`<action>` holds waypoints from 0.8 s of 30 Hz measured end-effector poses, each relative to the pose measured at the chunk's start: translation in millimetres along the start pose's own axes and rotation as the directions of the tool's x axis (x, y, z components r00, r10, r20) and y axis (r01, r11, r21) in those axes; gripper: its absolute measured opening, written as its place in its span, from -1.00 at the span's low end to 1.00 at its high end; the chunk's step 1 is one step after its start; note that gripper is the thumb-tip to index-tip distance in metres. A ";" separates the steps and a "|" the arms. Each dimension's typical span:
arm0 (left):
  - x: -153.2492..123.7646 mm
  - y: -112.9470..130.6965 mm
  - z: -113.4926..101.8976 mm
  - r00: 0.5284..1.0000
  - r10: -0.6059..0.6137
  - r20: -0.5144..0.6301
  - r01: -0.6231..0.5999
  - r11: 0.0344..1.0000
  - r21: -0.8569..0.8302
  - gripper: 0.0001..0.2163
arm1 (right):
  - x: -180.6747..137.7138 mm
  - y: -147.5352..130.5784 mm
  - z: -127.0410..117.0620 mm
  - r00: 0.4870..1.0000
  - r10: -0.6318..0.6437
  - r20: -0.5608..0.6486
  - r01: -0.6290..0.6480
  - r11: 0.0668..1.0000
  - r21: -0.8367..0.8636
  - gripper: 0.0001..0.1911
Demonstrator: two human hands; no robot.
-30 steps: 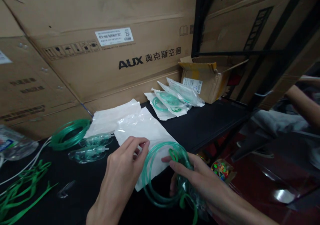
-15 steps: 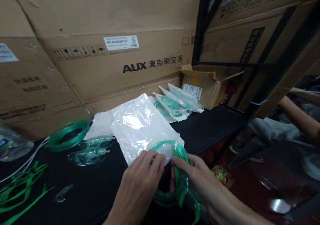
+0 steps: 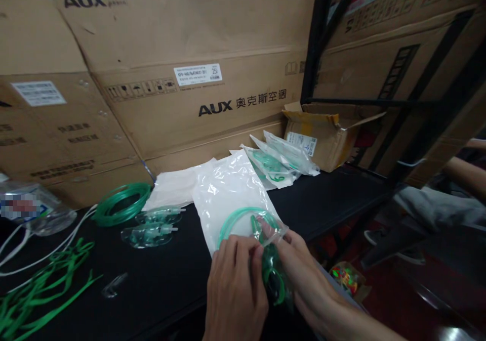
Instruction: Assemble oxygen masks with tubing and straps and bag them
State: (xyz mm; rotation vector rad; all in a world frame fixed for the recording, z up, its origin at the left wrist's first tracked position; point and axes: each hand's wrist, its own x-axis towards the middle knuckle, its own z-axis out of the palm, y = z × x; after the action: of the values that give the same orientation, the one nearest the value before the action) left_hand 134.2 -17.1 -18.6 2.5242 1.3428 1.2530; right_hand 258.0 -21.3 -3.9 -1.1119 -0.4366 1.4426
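tubing (image 3: 245, 211): translucent green, coiled | mask (image 3: 270, 267): glossy green | right hand (image 3: 301, 262): gripping mask | left hand (image 3: 235, 280): cannot tell grip

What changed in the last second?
The left hand moved right, closer to the right hand, and now hides part of the green coil. That coil shifted further over the white bag, apparently under its clear film. The right hand still holds the green mask. Unmoved: tubing at left, open box.

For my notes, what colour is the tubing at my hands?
The tubing is green, clearest in the head view.
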 end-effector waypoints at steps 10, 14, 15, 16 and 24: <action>23.2 2.1 11.2 0.990 -0.141 -0.010 0.140 0.971 0.193 -0.87 | -1.1 -7.4 3.6 0.930 0.060 0.362 -0.173 0.942 0.288 -0.81; 27.4 -4.4 7.8 0.990 -0.142 -0.009 0.142 0.979 0.149 -0.86 | -7.3 -11.2 -2.4 0.881 -0.010 0.472 -0.107 0.969 0.221 -0.50; 28.4 -6.4 6.8 0.992 -0.130 -0.002 0.129 0.985 0.117 -0.87 | -7.2 -10.0 -3.9 0.876 -0.033 0.481 -0.079 0.974 0.210 -0.46; 29.3 -8.3 5.5 0.993 -0.117 0.003 0.116 0.990 0.082 -0.87 | -6.6 -8.3 -5.4 0.876 -0.056 0.479 -0.048 0.978 0.203 -0.46; 29.4 -5.3 -9.8 0.994 -0.106 -0.001 0.105 0.989 -0.105 -0.89 | -1.6 6.2 -11.2 0.950 -0.192 0.247 0.158 0.976 0.150 -0.41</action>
State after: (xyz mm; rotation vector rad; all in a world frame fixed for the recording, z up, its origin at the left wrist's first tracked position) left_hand 133.1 3.7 5.0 2.3486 1.3540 1.2774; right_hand 263.4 -27.9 -13.5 -0.7630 -0.6040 1.4416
